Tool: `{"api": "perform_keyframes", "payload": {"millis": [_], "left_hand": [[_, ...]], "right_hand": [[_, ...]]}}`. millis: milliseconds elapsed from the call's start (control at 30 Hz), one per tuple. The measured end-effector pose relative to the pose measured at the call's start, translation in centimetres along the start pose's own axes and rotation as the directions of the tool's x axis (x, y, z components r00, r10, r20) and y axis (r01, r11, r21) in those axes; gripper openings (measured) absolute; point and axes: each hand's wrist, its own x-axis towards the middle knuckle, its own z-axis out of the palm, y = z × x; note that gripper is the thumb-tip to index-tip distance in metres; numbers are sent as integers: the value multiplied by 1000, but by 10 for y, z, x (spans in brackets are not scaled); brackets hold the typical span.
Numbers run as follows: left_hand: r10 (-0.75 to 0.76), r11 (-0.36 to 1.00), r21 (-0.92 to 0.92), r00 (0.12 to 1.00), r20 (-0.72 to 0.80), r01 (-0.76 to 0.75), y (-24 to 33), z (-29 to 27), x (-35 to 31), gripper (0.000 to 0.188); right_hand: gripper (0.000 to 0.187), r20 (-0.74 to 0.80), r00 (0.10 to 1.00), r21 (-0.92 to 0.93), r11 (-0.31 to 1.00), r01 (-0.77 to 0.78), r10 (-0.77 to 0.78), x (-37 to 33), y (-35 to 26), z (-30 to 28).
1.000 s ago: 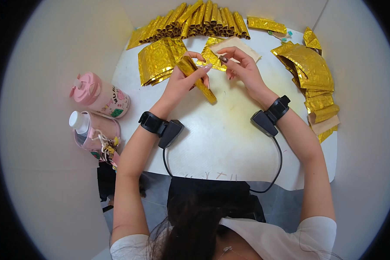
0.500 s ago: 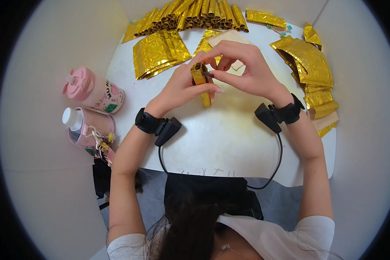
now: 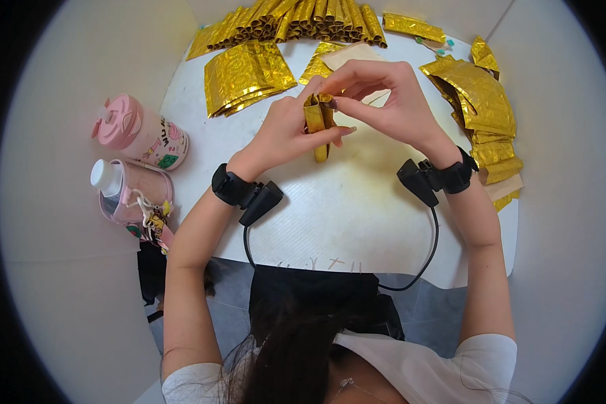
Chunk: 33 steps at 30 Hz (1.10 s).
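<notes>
A folded strip of gold foil paper (image 3: 314, 120) stands upright above the middle of the table. My left hand (image 3: 284, 135) is closed around it, thumb on the near side. With thumb and forefinger, my right hand (image 3: 384, 101) pinches the upper edge of the same gold piece, its other fingers curled. The top end of the foil is hollow and partly hidden by my fingertips. Behind my hands lie a flat gold sheet (image 3: 320, 62) and a beige paper (image 3: 353, 54).
Rolled gold foil tubes (image 3: 303, 25) are piled at the back. Stacks of gold sheets lie at the left (image 3: 246, 77) and right (image 3: 478, 101). A pink cup (image 3: 158, 138) and a pink bottle holder (image 3: 145, 182) stand at the left. Pale walls (image 3: 67, 195) flank the table.
My right fingertips have shifted slightly onto the top edge of the foil, which is now turned to show more of its folded side. The view has moved a little.
</notes>
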Motion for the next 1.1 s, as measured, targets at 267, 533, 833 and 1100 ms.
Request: {"api": "perform_keyframes", "payload": {"millis": [267, 533, 833, 1100], "left_hand": [[95, 986, 140, 993, -65, -86, -5, 3, 0, 56], [121, 971, 216, 990, -72, -103, -8, 10, 0, 54], [95, 950, 304, 993, -65, -71, -6, 15, -1, 65], [65, 959, 284, 987, -144, -22, -5, 21, -2, 70]], "right_hand": [[12, -87, 991, 169, 982, -83, 98, -1, 3, 8], [13, -44, 970, 387, 899, -206, 241, -1, 6, 7], [16, 28, 870, 508, 743, -436, 492, -4, -8, 10], [16, 5, 880, 496, 763, -414, 475, -4, -18, 21]]}}
